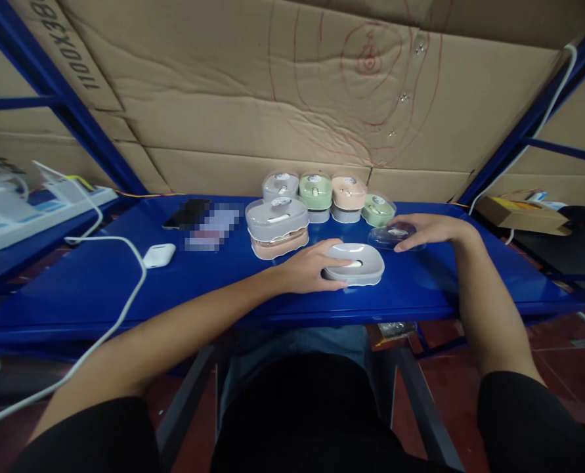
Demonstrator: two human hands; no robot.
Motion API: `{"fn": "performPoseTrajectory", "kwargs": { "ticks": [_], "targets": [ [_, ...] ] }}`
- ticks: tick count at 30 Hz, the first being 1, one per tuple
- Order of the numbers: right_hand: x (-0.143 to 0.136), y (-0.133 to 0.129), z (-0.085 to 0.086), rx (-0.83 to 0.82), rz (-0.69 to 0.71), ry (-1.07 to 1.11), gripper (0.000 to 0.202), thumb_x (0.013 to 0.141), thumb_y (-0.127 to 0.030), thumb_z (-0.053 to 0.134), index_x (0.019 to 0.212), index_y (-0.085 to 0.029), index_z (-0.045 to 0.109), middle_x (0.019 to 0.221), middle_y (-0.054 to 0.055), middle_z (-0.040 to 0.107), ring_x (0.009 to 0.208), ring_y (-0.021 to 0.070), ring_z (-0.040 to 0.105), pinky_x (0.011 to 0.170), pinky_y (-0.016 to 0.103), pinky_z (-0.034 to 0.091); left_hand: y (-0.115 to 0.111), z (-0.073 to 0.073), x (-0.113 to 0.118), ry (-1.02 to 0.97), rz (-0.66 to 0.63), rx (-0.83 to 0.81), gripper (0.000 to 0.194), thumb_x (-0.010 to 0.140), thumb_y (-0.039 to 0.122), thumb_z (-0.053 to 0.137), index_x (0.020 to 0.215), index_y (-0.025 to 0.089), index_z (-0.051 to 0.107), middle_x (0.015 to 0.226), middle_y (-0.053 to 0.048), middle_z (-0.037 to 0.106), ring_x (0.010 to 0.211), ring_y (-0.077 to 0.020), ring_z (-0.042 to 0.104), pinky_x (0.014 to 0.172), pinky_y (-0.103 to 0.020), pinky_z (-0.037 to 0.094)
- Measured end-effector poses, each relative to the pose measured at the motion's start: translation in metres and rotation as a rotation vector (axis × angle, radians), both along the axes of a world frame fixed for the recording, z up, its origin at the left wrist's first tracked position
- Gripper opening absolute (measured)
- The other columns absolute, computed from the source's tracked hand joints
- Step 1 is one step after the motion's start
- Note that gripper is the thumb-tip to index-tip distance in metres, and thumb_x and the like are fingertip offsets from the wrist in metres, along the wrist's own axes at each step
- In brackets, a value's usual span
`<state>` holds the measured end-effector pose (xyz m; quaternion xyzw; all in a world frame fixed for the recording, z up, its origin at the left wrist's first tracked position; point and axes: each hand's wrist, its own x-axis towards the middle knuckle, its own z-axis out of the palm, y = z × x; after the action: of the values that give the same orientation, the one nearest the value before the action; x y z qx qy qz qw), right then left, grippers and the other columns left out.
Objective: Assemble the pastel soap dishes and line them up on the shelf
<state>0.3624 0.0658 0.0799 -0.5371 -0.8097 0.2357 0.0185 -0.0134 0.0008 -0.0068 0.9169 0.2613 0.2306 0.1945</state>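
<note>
A grey oval soap box (368, 266) stands without its lid near the front edge of the blue table. My left hand (306, 268) grips its left end, the thumb reaching over the rim into the dish. To the right and a little behind, my right hand (423, 230) has its fingers and thumb around a clear plastic lid (381, 238), which is low over the table or resting on it; I cannot tell which. Directly behind that lid sits a lidded green soap box (381, 211). Left of my left hand, a lidded grey soap box (271, 226) is stacked on a pink one (285, 246).
Lidded grey (274, 190), green (314, 197) and peach soap boxes (350, 196) stand at the back by the cardboard wall (223, 98). On the left lie a phone (186, 214), a white earphone case (159, 255) and a white cable (137, 289). A cardboard box (523, 213) is at right.
</note>
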Motion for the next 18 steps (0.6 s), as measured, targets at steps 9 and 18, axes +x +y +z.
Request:
{"fn": "performPoseTrajectory", "kwargs": {
  "ticks": [9, 18],
  "targets": [
    [-0.001, 0.008, -0.012, -0.005, -0.002, -0.014, 0.104, 0.059, -0.065, 0.097, 0.152, -0.026, 0.072, 0.145, 0.013, 0.079, 0.131, 0.0459, 0.075, 0.116, 0.060, 0.063, -0.002, -0.001, 0.002, -0.082, 0.052, -0.029, 0.045, 0.099, 0.042, 0.084, 0.142, 0.032, 0.083, 0.174, -0.012, 0.055, 0.159, -0.0379, 0.058, 0.136, -0.058, 0.045],
    [-0.008, 0.011, -0.021, 0.055, 0.020, -0.064, 0.107, 0.060, -0.063, 0.097, 0.155, -0.023, 0.067, 0.152, 0.017, 0.075, 0.134, 0.0468, 0.073, 0.119, 0.061, 0.059, -0.002, 0.004, -0.001, -0.207, 0.255, 0.124, 0.053, 0.103, 0.053, 0.076, 0.147, 0.024, 0.079, 0.173, -0.015, 0.054, 0.162, -0.0416, 0.052, 0.137, -0.061, 0.043]
  ]
}}
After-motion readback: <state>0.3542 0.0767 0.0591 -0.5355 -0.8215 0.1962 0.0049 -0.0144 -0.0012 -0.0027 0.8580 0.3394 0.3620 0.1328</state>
